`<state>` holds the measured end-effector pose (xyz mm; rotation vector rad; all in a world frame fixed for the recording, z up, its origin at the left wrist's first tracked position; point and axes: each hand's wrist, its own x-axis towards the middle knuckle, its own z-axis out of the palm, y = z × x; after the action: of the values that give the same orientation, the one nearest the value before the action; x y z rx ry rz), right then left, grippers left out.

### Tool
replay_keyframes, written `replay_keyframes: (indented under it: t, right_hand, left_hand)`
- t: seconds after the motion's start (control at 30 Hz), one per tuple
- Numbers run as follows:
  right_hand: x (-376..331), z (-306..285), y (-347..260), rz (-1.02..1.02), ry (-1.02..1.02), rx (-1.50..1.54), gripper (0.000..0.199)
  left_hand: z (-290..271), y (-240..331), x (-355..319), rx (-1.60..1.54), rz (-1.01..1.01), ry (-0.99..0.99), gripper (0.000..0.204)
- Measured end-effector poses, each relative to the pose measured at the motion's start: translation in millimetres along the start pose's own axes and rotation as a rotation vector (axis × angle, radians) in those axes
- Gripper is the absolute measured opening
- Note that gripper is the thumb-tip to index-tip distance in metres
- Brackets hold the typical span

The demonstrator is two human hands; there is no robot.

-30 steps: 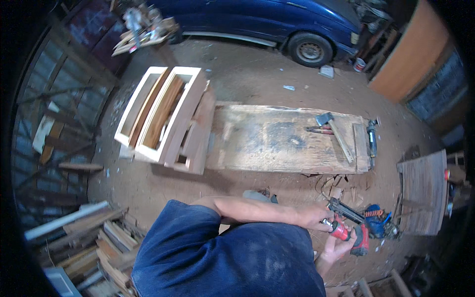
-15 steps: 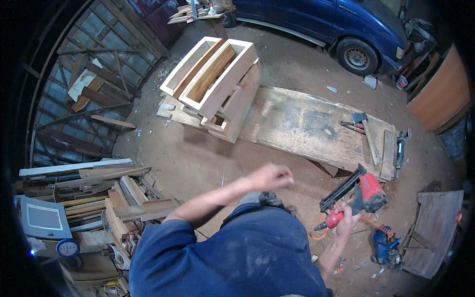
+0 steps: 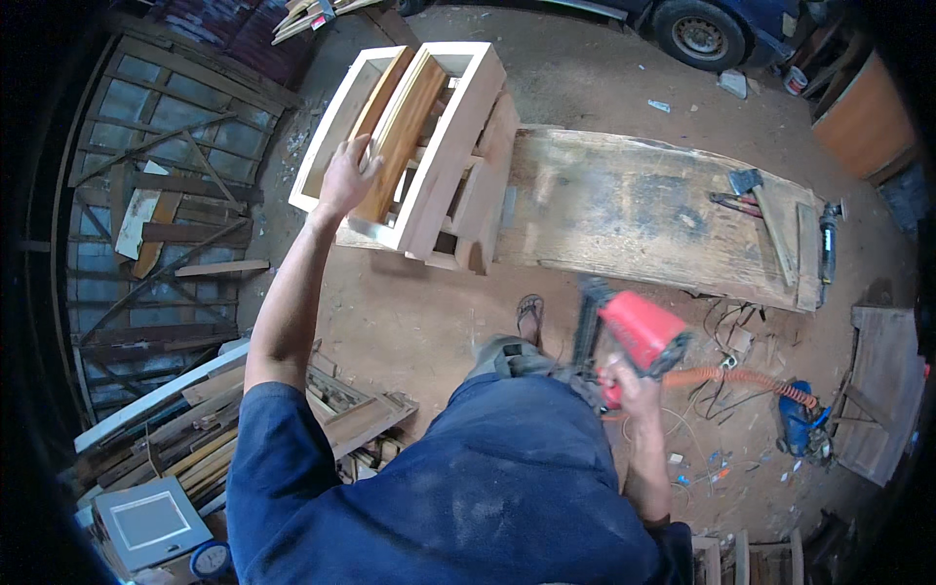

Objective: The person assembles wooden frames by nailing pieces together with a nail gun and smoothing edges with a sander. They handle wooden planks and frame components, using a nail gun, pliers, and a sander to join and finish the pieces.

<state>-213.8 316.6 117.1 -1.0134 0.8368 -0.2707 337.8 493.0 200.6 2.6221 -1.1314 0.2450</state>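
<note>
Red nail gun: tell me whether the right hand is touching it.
Touching. The head view shows the right hand wrapped around the grip of the red nail gun, though slightly blurred.

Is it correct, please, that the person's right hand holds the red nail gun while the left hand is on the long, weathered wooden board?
Not quite: the head view shows the left hand at the pale, rectangular wooden frames, not on the long, weathered wooden board; the right hand does hold the red nail gun.
</note>
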Motion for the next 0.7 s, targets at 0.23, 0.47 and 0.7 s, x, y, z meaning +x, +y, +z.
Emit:
replay_keyframes:
  t: [0.23, 0.47, 0.7]
  right_hand:
    - [99, 121, 28, -0.541, -0.441, -0.309, 0.047]
    - [134, 180, 27, -0.666, -0.528, -0.295, 0.047]
    - [139, 192, 34, -0.581, -0.547, -0.286, 0.046]
  left_hand:
    - [30, -30, 21, -0.413, -0.250, -0.375, 0.054]
    - [22, -21, 22, -0.548, -0.309, -0.414, 0.050]
    - [26, -29, 23, -0.556, -0.282, -0.413, 0.050]
